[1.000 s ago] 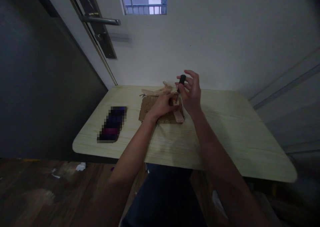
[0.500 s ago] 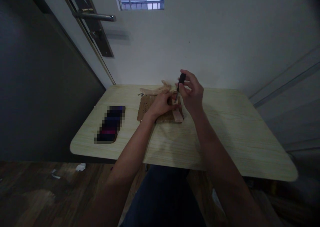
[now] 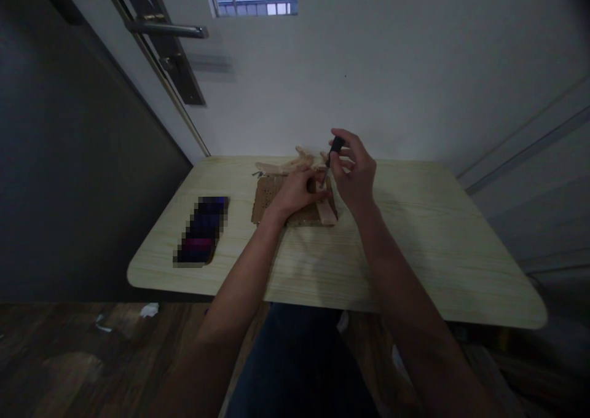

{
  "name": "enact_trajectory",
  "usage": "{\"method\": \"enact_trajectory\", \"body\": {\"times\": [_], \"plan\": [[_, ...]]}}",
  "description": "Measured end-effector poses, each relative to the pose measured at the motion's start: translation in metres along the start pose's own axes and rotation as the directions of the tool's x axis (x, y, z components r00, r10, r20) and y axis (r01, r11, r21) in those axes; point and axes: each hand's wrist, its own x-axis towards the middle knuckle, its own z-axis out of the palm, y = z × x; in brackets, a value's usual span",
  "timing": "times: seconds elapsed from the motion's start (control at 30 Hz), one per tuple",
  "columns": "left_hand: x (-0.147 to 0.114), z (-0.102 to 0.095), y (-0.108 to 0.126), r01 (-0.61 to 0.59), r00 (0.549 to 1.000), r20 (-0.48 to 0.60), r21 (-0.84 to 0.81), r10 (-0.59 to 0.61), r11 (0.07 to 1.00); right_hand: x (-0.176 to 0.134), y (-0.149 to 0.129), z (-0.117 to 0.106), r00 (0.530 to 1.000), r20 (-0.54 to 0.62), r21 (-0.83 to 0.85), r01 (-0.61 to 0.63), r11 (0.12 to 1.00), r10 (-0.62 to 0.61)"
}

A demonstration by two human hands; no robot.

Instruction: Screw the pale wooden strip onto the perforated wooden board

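Observation:
Closed around the black handle of a screwdriver, my right hand holds it tilted. Its thin shaft points down at a pale wooden strip, though contact at the tip is too small to make out. My left hand lies over a piece of brown cardboard; its thumb and fingers grip the strip on either side of the screwdriver tip. Small dark dots or holes show in the cardboard's left part. Behind it lie several pale wooden pieces, with small dark bits at their left end.
A pixelated phone-like object lies on the left of the light wood-grain table. Beyond the table stands a white door with a metal handle. White scraps lie on the floor.
The view has shifted slightly. My right hand still holds the screwdriver over the strip, its handle leaning a little more to the right. My left hand keeps its grip.

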Motion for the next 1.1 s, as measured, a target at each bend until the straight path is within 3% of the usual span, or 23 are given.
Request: {"method": "enact_trajectory", "body": {"times": [0.17, 0.4, 0.6, 0.83, 1.1], "plan": [[0.000, 0.001, -0.001, -0.008, 1.000, -0.009, -0.002, 0.008, 1.000, 0.003, 0.005, -0.001, 0.996, -0.071, -0.083, 0.043, 0.996, -0.049], [0.000, 0.004, -0.004, -0.003, 1.000, -0.015, -0.010, 0.003, 1.000, 0.001, 0.002, -0.002, 0.997, -0.031, -0.054, 0.065, 0.996, -0.067], [0.000, 0.005, -0.005, -0.026, 0.999, -0.027, -0.037, 0.025, 0.999, 0.002, -0.002, 0.000, 0.983, -0.157, -0.089, 0.087, 0.992, -0.100], [0.000, 0.005, -0.005, -0.011, 1.000, -0.024, -0.043, 0.010, 0.999, -0.003, -0.006, 0.002, 0.998, -0.035, -0.021, 0.050, 0.999, -0.050], [0.000, 0.005, -0.006, -0.017, 1.000, -0.020, -0.048, 0.016, 0.999, -0.006, -0.006, 0.004, 0.989, -0.149, -0.096, 0.007, 0.995, -0.021]]}}
